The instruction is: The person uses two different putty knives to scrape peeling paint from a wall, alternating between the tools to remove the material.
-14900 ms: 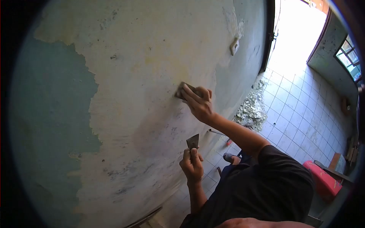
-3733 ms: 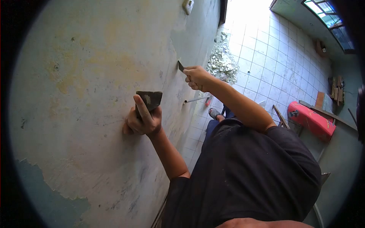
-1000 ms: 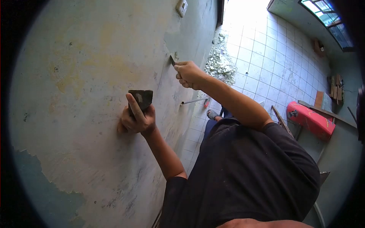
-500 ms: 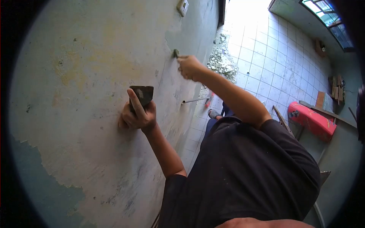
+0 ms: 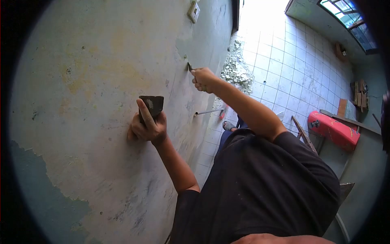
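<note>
My left hand (image 5: 149,125) is wrapped round a dark, wide-bladed putty knife (image 5: 152,105), one finger stretched along its blade, close in front of the wall. A pale smear marks the blade face. Higher up, my right hand (image 5: 204,79) grips a small scraper (image 5: 189,66), its handle mostly hidden in the fist and its tip at the wall surface. Just above that tip is a small greenish spot (image 5: 185,56) on the wall (image 5: 109,81). The wall is patchy white with yellowish stains and dark scuffs.
A light switch (image 5: 194,12) is set in the wall above. Below it, paint flakes (image 5: 236,69) are heaped on the white tiled floor (image 5: 280,77). A pipe (image 5: 209,111) sticks out of the wall. A red plastic object (image 5: 334,131) and wood pieces (image 5: 360,95) stand to the right.
My right hand has moved down the wall a little with the scraper, uncovering the greenish spot. My left hand and the putty knife have barely moved.
</note>
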`<action>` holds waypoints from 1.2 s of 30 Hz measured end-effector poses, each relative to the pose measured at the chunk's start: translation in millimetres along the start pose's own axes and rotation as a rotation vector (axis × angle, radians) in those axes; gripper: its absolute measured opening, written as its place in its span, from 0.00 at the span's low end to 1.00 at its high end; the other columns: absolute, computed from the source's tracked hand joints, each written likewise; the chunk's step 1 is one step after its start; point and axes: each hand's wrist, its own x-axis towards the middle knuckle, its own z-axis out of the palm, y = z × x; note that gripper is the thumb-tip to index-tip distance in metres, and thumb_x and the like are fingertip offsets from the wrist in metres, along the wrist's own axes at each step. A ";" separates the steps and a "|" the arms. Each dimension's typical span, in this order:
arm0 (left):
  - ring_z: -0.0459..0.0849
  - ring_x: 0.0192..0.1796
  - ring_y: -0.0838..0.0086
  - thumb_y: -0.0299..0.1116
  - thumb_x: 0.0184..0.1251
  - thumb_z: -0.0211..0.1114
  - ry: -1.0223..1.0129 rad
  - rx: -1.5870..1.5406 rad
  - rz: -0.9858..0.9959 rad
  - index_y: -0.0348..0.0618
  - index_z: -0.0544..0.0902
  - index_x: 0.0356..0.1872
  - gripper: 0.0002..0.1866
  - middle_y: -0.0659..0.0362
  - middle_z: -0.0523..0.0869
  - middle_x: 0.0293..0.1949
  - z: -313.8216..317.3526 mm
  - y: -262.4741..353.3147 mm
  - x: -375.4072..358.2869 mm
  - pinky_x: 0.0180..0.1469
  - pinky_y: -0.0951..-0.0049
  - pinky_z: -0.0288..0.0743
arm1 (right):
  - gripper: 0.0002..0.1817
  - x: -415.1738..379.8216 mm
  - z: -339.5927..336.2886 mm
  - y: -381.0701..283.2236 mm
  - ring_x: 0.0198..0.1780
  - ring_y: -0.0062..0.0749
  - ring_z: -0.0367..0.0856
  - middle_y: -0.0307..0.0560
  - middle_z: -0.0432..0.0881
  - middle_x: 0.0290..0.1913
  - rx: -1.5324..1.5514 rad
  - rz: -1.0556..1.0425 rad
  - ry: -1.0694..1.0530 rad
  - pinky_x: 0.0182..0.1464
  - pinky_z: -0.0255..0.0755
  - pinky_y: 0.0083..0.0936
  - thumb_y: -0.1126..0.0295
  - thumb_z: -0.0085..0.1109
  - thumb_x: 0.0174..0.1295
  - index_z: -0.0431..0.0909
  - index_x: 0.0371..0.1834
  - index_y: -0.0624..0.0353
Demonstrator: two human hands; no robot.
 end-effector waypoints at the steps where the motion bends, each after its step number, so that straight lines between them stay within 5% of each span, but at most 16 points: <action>1: 0.77 0.33 0.73 0.50 0.69 0.69 -0.007 0.003 0.001 0.52 0.88 0.60 0.23 0.65 0.80 0.35 0.1 -1.1 0.9 0.41 0.67 0.62 | 0.20 15.0 -5.7 2.2 0.17 0.28 0.68 0.41 0.71 0.22 0.063 0.018 0.064 0.15 0.61 0.31 0.63 0.52 0.77 0.74 0.67 0.56; 3: 0.77 0.33 0.73 0.50 0.68 0.69 0.008 -0.007 0.003 0.52 0.88 0.60 0.23 0.65 0.79 0.35 1.5 1.4 4.2 0.41 0.67 0.62 | 0.14 -21.4 2.3 -1.0 0.17 0.29 0.69 0.42 0.72 0.22 -0.010 -0.011 0.026 0.15 0.63 0.31 0.62 0.52 0.77 0.78 0.58 0.55; 5: 0.76 0.32 0.73 0.50 0.68 0.69 0.013 -0.002 0.008 0.52 0.88 0.60 0.23 0.65 0.79 0.34 4.5 -0.3 4.1 0.41 0.67 0.62 | 0.19 -51.7 17.4 -13.2 0.16 0.22 0.68 0.40 0.73 0.26 -0.058 -0.065 -0.057 0.14 0.61 0.23 0.60 0.52 0.78 0.77 0.64 0.59; 11: 0.76 0.32 0.72 0.50 0.68 0.69 0.006 0.004 0.013 0.53 0.88 0.60 0.23 0.64 0.78 0.35 0.7 -0.5 0.7 0.40 0.66 0.62 | 0.18 -63.9 22.7 -25.8 0.14 0.24 0.68 0.40 0.74 0.24 -0.098 -0.081 -0.078 0.13 0.60 0.25 0.57 0.55 0.77 0.78 0.59 0.58; 21: 0.76 0.31 0.73 0.52 0.69 0.69 0.000 -0.012 0.019 0.51 0.89 0.60 0.24 0.65 0.78 0.34 -2.6 -5.4 1.3 0.42 0.67 0.62 | 0.21 -54.1 15.8 -46.5 0.16 0.19 0.63 0.37 0.70 0.26 -0.132 -0.081 -0.075 0.15 0.58 0.20 0.61 0.50 0.80 0.73 0.68 0.60; 25: 0.76 0.31 0.72 0.53 0.70 0.68 0.000 -0.028 0.011 0.51 0.88 0.60 0.24 0.65 0.78 0.33 0.0 -2.8 3.1 0.41 0.66 0.63 | 0.14 -72.5 32.8 -38.4 0.17 0.24 0.66 0.39 0.71 0.25 -0.142 -0.085 -0.055 0.15 0.60 0.26 0.58 0.48 0.80 0.75 0.48 0.57; 26: 0.76 0.31 0.72 0.53 0.70 0.68 -0.013 -0.026 0.014 0.51 0.88 0.60 0.24 0.65 0.78 0.33 -3.3 -3.3 0.2 0.41 0.66 0.63 | 0.19 6.8 5.1 -8.2 0.18 0.31 0.68 0.42 0.72 0.25 0.109 -0.038 -0.324 0.16 0.60 0.33 0.53 0.44 0.80 0.73 0.38 0.54; 32: 0.77 0.32 0.70 0.56 0.71 0.65 -0.016 0.002 0.006 0.52 0.88 0.61 0.26 0.63 0.78 0.34 -1.0 -2.5 -1.7 0.39 0.66 0.65 | 0.15 -37.7 20.4 -25.6 0.17 0.29 0.69 0.42 0.74 0.26 -0.130 -0.107 -0.028 0.15 0.61 0.32 0.55 0.52 0.77 0.78 0.47 0.56; 33: 0.77 0.32 0.70 0.55 0.71 0.66 -0.030 -0.003 0.005 0.51 0.88 0.61 0.26 0.63 0.78 0.33 -2.5 -2.7 -2.3 0.39 0.66 0.66 | 0.16 -24.3 9.4 -32.2 0.17 0.25 0.68 0.41 0.73 0.27 -0.207 -0.052 -0.059 0.15 0.62 0.27 0.61 0.53 0.77 0.77 0.59 0.58; 36: 0.77 0.32 0.69 0.54 0.70 0.68 -0.007 -0.021 -0.007 0.51 0.87 0.62 0.26 0.62 0.78 0.33 3.5 -0.7 1.4 0.39 0.65 0.67 | 0.17 -24.6 2.3 -41.4 0.17 0.24 0.67 0.40 0.73 0.27 -0.110 -0.039 -0.045 0.15 0.61 0.23 0.60 0.51 0.78 0.76 0.61 0.58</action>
